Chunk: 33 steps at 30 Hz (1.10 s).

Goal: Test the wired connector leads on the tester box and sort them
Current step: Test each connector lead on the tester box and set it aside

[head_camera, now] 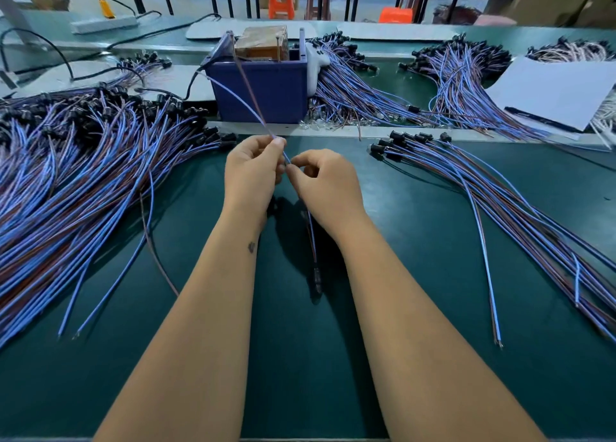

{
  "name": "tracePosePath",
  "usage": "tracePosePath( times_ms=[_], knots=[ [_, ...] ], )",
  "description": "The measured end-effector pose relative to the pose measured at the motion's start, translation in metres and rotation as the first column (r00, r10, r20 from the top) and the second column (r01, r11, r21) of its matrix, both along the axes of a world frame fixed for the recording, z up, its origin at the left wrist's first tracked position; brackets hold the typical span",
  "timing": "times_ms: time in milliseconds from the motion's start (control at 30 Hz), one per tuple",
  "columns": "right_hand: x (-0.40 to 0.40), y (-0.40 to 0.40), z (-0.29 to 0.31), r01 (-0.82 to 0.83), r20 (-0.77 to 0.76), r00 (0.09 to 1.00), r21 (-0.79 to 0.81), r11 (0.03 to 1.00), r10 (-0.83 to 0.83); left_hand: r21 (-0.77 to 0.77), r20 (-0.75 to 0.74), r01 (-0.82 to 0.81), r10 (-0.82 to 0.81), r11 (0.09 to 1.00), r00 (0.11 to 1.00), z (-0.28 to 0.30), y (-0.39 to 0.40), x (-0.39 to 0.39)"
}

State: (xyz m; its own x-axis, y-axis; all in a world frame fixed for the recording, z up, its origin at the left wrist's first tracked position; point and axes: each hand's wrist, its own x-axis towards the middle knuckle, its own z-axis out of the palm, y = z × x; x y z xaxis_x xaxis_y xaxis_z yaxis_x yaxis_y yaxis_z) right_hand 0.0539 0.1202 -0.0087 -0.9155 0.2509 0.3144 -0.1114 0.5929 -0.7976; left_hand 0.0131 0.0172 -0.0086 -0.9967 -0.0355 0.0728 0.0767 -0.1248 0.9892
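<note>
Your left hand point(250, 171) and right hand point(325, 183) both pinch one lead point(281, 153) at the fingertips, above the green mat point(433, 275). Its wires run up to the tester box point(263, 84); its black connector point(316, 276) hangs between your forearms.

Legible text, labels, brands, numbers, signs: none that I can read anywhere on my bench. The white sheet point(550, 91) at my far right shows a blank face, and the taped brown block point(261, 43) standing in the blue tester box point(260, 88) carries no marking I can make out.
</note>
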Motion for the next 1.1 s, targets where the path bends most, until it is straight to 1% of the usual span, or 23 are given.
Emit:
tracePosePath(
  times_ms=[67, 133, 200, 233, 300, 333, 367, 400, 433, 500, 533, 567, 600, 667, 700, 733, 767, 867, 900, 933, 1000, 1033, 1100],
  knots=[
    [0.0, 0.001, 0.001, 0.015, 0.03, 0.999, 0.116, 0.993, -0.019, 0.071, -0.02, -0.043, 0.045, 0.997, 0.999, 0.002, -0.002, 0.0],
    [0.001, 0.002, 0.005, 0.004, 0.061, 0.998, 0.151, 0.989, -0.013, 0.159, -0.025, -0.07, 0.074, 0.985, 0.997, 0.006, -0.005, 0.001],
    [0.003, 0.003, 0.008, 0.023, 0.092, 0.995, 0.199, 0.98, -0.042, 0.326, 0.005, -0.06, 0.062, 0.944, 0.998, 0.012, -0.007, 0.003],
    [0.004, 0.002, 0.009, 0.054, 0.095, 0.992, 0.237, 0.97, -0.078, 0.428, 0.025, -0.035, 0.027, 0.903, 0.999, 0.014, -0.008, 0.004],
    [0.007, 0.001, 0.011, 0.147, 0.033, 0.986, 0.274, 0.95, -0.162, 0.561, 0.046, 0.029, -0.067, 0.827, 0.997, 0.018, -0.01, 0.006],
    [0.007, 0.0, 0.012, 0.195, -0.033, 0.981, 0.25, 0.948, -0.193, 0.582, 0.048, 0.062, -0.11, 0.811, 0.993, 0.019, -0.011, 0.006],
    [0.008, -0.001, 0.013, 0.229, -0.109, 0.971, 0.184, 0.956, -0.212, 0.582, 0.053, 0.091, -0.15, 0.808, 0.987, 0.019, -0.011, 0.006],
    [0.008, -0.001, 0.015, 0.237, -0.181, 0.958, 0.076, 0.969, -0.22, 0.551, 0.072, 0.112, -0.181, 0.827, 0.981, 0.019, -0.01, 0.006],
    [0.008, 0.0, 0.016, 0.217, -0.241, 0.943, -0.069, 0.974, -0.228, 0.482, 0.102, 0.127, -0.199, 0.867, 0.975, 0.017, -0.008, 0.005],
    [0.008, 0.002, 0.018, 0.159, -0.309, 0.912, -0.343, 0.926, -0.27, 0.224, 0.139, 0.158, -0.192, 0.962, 0.971, 0.011, -0.002, 0.006],
    [0.007, 0.004, 0.018, 0.152, -0.319, 0.898, -0.422, 0.894, -0.303, 0.064, 0.121, 0.177, -0.184, 0.982, 0.976, 0.008, 0.001, 0.007],
    [0.007, 0.006, 0.017, 0.172, -0.315, 0.888, -0.447, 0.878, -0.335, -0.091, 0.076, 0.191, -0.185, 0.977, 0.98, 0.004, 0.005, 0.009],
    [0.006, 0.008, 0.015, 0.21, -0.304, 0.881, -0.436, 0.875, -0.363, -0.25, 0.02, 0.194, -0.195, 0.949, 0.981, 0.001, 0.01, 0.011],
    [0.003, 0.013, 0.011, 0.281, -0.257, 0.879, -0.404, 0.871, -0.403, -0.53, -0.076, 0.158, -0.232, 0.833, 0.97, -0.003, 0.017, 0.015],
    [0.001, 0.016, 0.01, 0.299, -0.226, 0.881, -0.416, 0.859, -0.416, -0.619, -0.1, 0.14, -0.255, 0.773, 0.962, -0.004, 0.02, 0.018],
    [-0.001, 0.019, 0.008, 0.309, -0.196, 0.883, -0.44, 0.843, -0.427, -0.672, -0.109, 0.137, -0.281, 0.728, 0.954, -0.004, 0.023, 0.02],
    [-0.003, 0.022, 0.007, 0.323, -0.168, 0.883, -0.461, 0.826, -0.439, -0.687, -0.115, 0.15, -0.311, 0.711, 0.943, -0.005, 0.025, 0.023],
    [-0.006, 0.027, 0.004, 0.349, -0.097, 0.885, -0.508, 0.787, -0.455, -0.592, -0.148, 0.247, -0.404, 0.767, 0.903, -0.003, 0.032, 0.032],
    [-0.005, 0.029, 0.002, 0.361, -0.077, 0.884, -0.512, 0.78, -0.46, -0.56, -0.168, 0.293, -0.452, 0.775, 0.876, -0.003, 0.033, 0.034],
    [-0.004, 0.031, 0.0, 0.374, -0.06, 0.882, -0.514, 0.772, -0.468, -0.546, -0.184, 0.339, -0.505, 0.766, 0.844, -0.003, 0.032, 0.035],
    [-0.003, 0.036, -0.004, 0.385, -0.029, 0.881, -0.535, 0.752, -0.471, -0.551, -0.189, 0.423, -0.602, 0.719, 0.776, -0.001, 0.028, 0.035],
    [-0.001, 0.039, -0.005, 0.376, -0.02, 0.888, -0.546, 0.749, -0.46, -0.547, -0.177, 0.456, -0.629, 0.702, 0.757, -0.001, 0.027, 0.034],
    [0.002, 0.043, -0.005, 0.328, -0.018, 0.914, -0.556, 0.764, -0.405, -0.547, -0.15, 0.478, -0.642, 0.687, 0.752, -0.001, 0.025, 0.033]
  ],
)
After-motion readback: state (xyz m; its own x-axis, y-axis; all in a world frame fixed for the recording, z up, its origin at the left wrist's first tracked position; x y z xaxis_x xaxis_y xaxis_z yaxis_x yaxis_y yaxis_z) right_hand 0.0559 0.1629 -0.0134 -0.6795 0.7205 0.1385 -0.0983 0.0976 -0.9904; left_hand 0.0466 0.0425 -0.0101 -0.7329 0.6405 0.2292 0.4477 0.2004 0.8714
